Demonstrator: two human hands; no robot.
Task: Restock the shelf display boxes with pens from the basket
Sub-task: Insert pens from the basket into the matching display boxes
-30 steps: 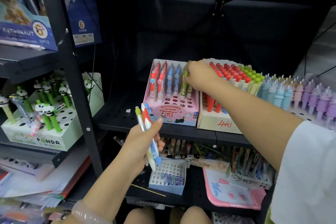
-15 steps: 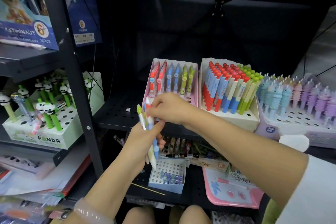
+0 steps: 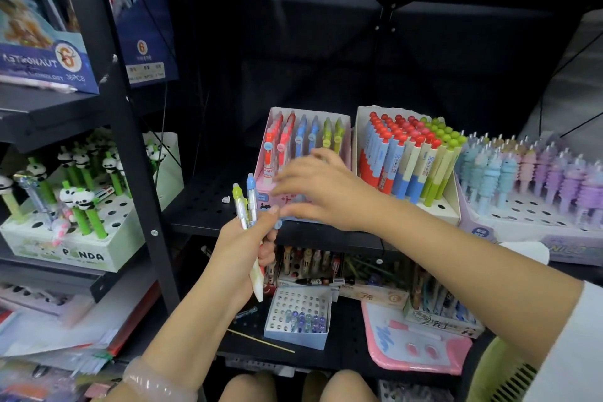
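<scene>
My left hand [image 3: 236, 251] grips two pens [image 3: 247, 202], one with a green top and one with a blue top, upright in front of the shelf edge. My right hand [image 3: 326, 192] is blurred just right of them, fingers reaching toward the pens, thumb near my left thumb. I cannot tell whether it holds a pen. Behind it stands the pink display box [image 3: 345, 130] with red, blue and green pens in its back rows. A green basket's edge [image 3: 499, 369] shows at the bottom right.
A cream box of red- and green-capped pens [image 3: 408, 157] and a tray of pastel pens [image 3: 538, 179] stand to the right. A black post [image 3: 130, 147] and a panda pen box [image 3: 78, 254] are at the left. Small boxes [image 3: 297, 320] crowd the lower shelf.
My right hand came back from the pink box's back row to the pens in my left hand. My left hand's bundle showed three pens; now only two tops show.
</scene>
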